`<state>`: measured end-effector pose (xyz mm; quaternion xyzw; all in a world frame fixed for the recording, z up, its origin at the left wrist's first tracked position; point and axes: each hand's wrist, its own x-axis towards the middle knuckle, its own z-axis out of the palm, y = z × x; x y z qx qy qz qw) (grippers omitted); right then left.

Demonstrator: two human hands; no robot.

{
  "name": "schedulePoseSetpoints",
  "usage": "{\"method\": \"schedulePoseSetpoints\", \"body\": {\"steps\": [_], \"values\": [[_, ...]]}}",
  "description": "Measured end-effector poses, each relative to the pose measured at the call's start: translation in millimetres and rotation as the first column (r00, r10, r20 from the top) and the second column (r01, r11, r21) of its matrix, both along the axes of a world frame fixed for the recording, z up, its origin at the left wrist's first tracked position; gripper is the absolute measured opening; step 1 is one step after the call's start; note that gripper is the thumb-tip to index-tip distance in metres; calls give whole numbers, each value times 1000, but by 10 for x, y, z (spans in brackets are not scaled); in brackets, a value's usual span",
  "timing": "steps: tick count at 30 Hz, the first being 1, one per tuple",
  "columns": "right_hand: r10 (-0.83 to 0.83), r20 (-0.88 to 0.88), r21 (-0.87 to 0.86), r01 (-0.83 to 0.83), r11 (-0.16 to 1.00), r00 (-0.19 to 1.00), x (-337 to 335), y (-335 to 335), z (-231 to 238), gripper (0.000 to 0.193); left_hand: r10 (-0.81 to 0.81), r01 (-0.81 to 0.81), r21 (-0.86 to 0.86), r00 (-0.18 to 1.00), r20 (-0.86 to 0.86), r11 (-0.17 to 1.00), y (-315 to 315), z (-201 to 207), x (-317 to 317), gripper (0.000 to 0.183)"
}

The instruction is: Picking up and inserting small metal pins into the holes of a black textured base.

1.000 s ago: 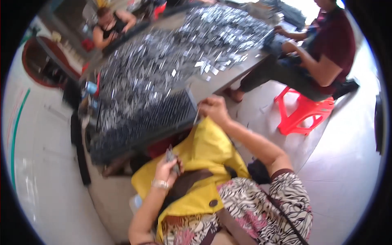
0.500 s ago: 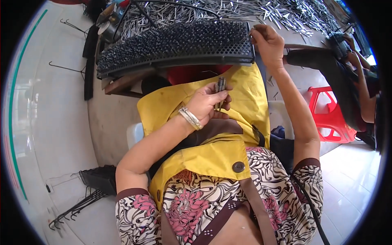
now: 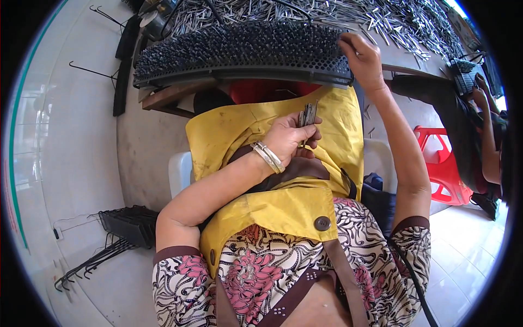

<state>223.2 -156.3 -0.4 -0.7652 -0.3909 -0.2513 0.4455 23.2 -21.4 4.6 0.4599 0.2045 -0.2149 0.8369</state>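
My left hand [image 3: 291,133] is closed round a small bundle of thin metal strips [image 3: 308,115], held upright above my lap. In front of me a long black perforated rack [image 3: 283,73] stands at the table's near edge, densely filled with upright dark metal pieces [image 3: 245,49]. At the rack's right end my right hand [image 3: 364,59] is pinched, its fingertips among the outermost holes. Whatever lies between those fingertips is too small to make out.
Loose metal strips [image 3: 381,19] lie heaped across the table behind the rack. Black racks with hooked rods [image 3: 128,226] are at the lower left. On the right are a red plastic stool [image 3: 436,158] and another person's arm [image 3: 489,147] beside a dark rack [image 3: 468,73].
The view has shifted slightly. My right hand stays pinched at the rack's right end, now over its edge holes. The left hand still holds the metal strips, now more fanned out.
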Motion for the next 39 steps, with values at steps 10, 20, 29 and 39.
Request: {"method": "schedulePoseSetpoints", "body": {"steps": [10,20,29,39], "values": [[-32,26,-422,40,906,999,34,23,4,18,23,-23,-10,999,26,1000,7,2,29,13],[407,-837,308,-301,903,366,-1012,-19,179,19,79,-74,-84,996,51,994,8,183,68,11],[308,-916,261,-201,944,257,-1005,-97,206,12,-11,11,3,1000,7,1000,75,80,175,9],[293,-887,343,85,936,357,-770,-323,250,10,66,-71,-74,996,-67,995,140,-47,309,11]]}}
